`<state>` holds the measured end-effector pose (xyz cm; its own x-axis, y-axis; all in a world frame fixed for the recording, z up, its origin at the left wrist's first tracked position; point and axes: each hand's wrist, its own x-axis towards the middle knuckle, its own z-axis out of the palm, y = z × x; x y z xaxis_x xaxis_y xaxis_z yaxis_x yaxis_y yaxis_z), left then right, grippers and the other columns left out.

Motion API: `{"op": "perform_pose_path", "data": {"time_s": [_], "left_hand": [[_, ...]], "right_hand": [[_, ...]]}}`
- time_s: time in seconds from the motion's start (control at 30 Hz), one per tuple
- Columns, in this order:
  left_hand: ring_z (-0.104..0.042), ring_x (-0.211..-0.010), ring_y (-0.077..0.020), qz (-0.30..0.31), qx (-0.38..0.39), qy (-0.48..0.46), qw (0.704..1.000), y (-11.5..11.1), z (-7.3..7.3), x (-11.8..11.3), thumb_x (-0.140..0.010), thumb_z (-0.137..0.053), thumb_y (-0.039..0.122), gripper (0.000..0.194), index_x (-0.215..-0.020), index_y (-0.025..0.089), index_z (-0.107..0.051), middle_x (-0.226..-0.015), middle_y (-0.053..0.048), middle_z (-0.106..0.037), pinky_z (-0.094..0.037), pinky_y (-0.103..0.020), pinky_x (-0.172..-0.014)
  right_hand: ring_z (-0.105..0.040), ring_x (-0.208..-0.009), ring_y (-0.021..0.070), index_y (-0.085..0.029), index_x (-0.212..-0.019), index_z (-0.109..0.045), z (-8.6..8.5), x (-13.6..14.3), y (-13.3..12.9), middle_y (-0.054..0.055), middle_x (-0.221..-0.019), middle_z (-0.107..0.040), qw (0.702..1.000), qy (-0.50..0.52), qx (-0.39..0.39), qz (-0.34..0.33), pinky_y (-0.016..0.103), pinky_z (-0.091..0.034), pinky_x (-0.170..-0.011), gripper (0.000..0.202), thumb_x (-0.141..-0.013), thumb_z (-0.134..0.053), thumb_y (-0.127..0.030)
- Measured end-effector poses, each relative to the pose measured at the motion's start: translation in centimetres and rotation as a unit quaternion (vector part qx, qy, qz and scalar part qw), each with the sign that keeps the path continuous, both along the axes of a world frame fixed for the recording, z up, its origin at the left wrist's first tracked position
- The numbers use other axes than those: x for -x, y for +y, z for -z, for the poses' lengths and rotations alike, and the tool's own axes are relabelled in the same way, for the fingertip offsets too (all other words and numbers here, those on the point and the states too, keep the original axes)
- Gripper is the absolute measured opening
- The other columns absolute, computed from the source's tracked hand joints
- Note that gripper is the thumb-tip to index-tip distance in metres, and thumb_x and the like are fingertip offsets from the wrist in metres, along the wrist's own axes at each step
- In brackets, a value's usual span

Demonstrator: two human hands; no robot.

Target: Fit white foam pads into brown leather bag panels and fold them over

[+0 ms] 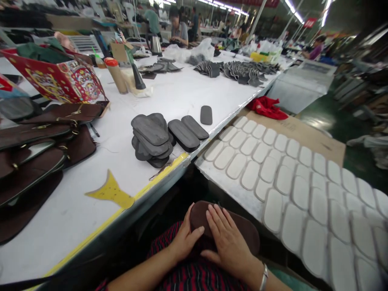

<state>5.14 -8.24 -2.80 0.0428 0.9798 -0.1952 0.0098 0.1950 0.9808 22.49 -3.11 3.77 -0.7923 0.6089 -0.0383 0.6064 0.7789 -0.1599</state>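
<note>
A dark brown oval piece (pixel 245 232) rests over the person's lap, below the table's edge. My left hand (pixel 185 238) grips its left end, thumb on top and fingers round the side. My right hand (pixel 226 238) lies on its upper face with the fingers stretched out flat; a silvery bracelet is on that wrist. Beyond the hands, a pile of dark grey oval pieces (pixel 150 131) sits near the table's edge. To its right are two more stacks of grey ovals (pixel 184 135) and a small grey oval (pixel 206 115).
Rows of whitish oval pieces (pixel 260 153) cover a lower board at the right. Brown leather bags (pixel 39 137) lie at the left, beside a red patterned box (pixel 69 79). A yellow fishtail-shaped template (pixel 111 192) lies near the table's yellow-taped edge. People sit and stand in the background.
</note>
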Motion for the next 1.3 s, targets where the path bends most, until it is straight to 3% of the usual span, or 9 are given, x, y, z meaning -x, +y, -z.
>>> {"op": "perform_pose_path", "data": {"time_s": [0.17, 0.37, 0.5, 0.67, 0.8, 0.9, 0.97, 1.17, 1.3], "left_hand": [[-0.016, -0.135, -0.0217, 0.019, -0.001, -0.001, 1.000, 0.0, -0.2, 0.3, -0.084, -0.045, 0.032, 0.067, -0.140, 0.016, -0.011, -0.147, -0.013, -0.017, -0.014, -0.048, -0.111], [-0.019, -0.134, -0.0217, 0.021, 0.008, 0.032, 0.999, 0.4, -0.6, 0.5, -0.085, -0.044, 0.029, 0.065, -0.141, 0.019, -0.012, -0.147, -0.013, -0.019, -0.019, -0.048, -0.109], [-0.019, -0.134, -0.0222, 0.023, 0.002, 0.067, 0.997, 0.2, -0.1, 0.6, -0.088, -0.038, 0.032, 0.058, -0.140, 0.020, -0.017, -0.146, -0.012, -0.022, -0.020, -0.049, -0.108], [-0.021, -0.133, -0.0240, -0.009, 0.012, 0.101, 0.995, 0.3, 2.0, 0.9, -0.089, -0.033, 0.037, 0.054, -0.140, 0.025, -0.018, -0.145, -0.008, -0.027, -0.021, -0.052, -0.107], [-0.024, -0.132, -0.0309, 0.033, -0.035, 0.082, 0.995, 1.0, 2.4, 1.3, -0.080, -0.042, 0.056, 0.072, -0.140, 0.023, -0.017, -0.144, -0.012, -0.027, -0.023, -0.053, -0.105], [-0.025, -0.131, -0.0321, 0.054, -0.033, 0.030, 0.998, 1.7, 1.1, 1.1, -0.072, -0.053, 0.061, 0.089, -0.140, 0.021, -0.013, -0.144, -0.015, -0.025, -0.024, -0.051, -0.106], [-0.029, -0.129, -0.0302, 0.054, -0.004, -0.012, 0.998, 2.1, 0.1, 1.0, -0.072, -0.056, 0.057, 0.088, -0.139, 0.021, -0.012, -0.144, -0.015, -0.025, -0.026, -0.049, -0.105], [-0.036, -0.125, -0.0298, 0.068, 0.052, -0.154, 0.984, 3.6, -1.6, 1.0, -0.062, -0.067, 0.056, 0.087, -0.133, 0.022, -0.030, -0.140, -0.014, -0.033, -0.029, -0.045, -0.104], [-0.040, -0.123, -0.0303, 0.078, 0.078, -0.190, 0.976, 4.6, -1.7, 1.4, -0.062, -0.067, 0.057, 0.084, -0.131, 0.022, -0.035, -0.138, -0.014, -0.037, -0.030, -0.047, -0.102]], "right_hand": [[-0.009, -0.135, 0.0297, -0.012, -0.142, -0.014, -0.1, 1.4, -0.1, 0.012, -0.148, -0.007, 0.999, -0.010, 0.048, -0.003, 0.045, -0.018, -0.110, 0.101, -0.065, -0.061, -0.057], [-0.010, -0.135, 0.0286, -0.016, -0.142, -0.012, 0.4, 2.5, 0.1, 0.009, -0.149, -0.008, 0.997, 0.000, 0.070, 0.011, 0.044, -0.013, -0.110, 0.088, -0.072, -0.057, -0.045], [-0.008, -0.135, 0.0282, -0.015, -0.142, -0.014, -0.8, 2.8, 0.6, 0.010, -0.148, -0.009, 0.994, 0.011, 0.104, 0.027, 0.044, -0.010, -0.111, 0.087, -0.074, -0.055, -0.052], [-0.002, -0.136, 0.0241, -0.010, -0.141, -0.013, -2.9, 0.5, 0.9, 0.011, -0.148, -0.008, 0.988, 0.035, 0.147, 0.036, 0.042, -0.011, -0.112, 0.085, -0.079, -0.042, -0.060], [-0.013, -0.135, 0.0271, -0.010, -0.141, -0.017, -1.9, -3.8, 0.4, 0.014, -0.146, -0.019, 0.981, 0.063, 0.111, 0.145, 0.046, -0.018, -0.111, 0.089, -0.074, -0.050, -0.060], [-0.031, -0.128, 0.0297, -0.008, -0.136, -0.029, 0.0, -7.4, 0.4, 0.018, -0.137, -0.037, 0.943, 0.069, 0.116, 0.306, 0.048, -0.028, -0.106, 0.081, -0.073, -0.054, -0.054], [-0.046, -0.117, 0.0274, -0.010, -0.130, -0.038, 1.3, -9.1, 0.7, 0.016, -0.127, -0.049, 0.906, 0.082, 0.195, 0.367, 0.043, -0.039, -0.098, 0.073, -0.072, -0.056, -0.052], [-0.061, -0.093, 0.0211, -0.021, -0.107, -0.054, 3.0, -10.3, 1.9, 0.005, -0.102, -0.064, 0.816, 0.180, 0.360, 0.415, 0.030, -0.050, -0.081, 0.046, -0.071, -0.055, -0.050], [-0.063, -0.091, 0.0221, -0.022, -0.106, -0.057, 3.9, -10.7, 1.7, 0.004, -0.099, -0.067, 0.774, 0.218, 0.404, 0.436, 0.028, -0.052, -0.078, 0.049, -0.069, -0.054, -0.053]]}}
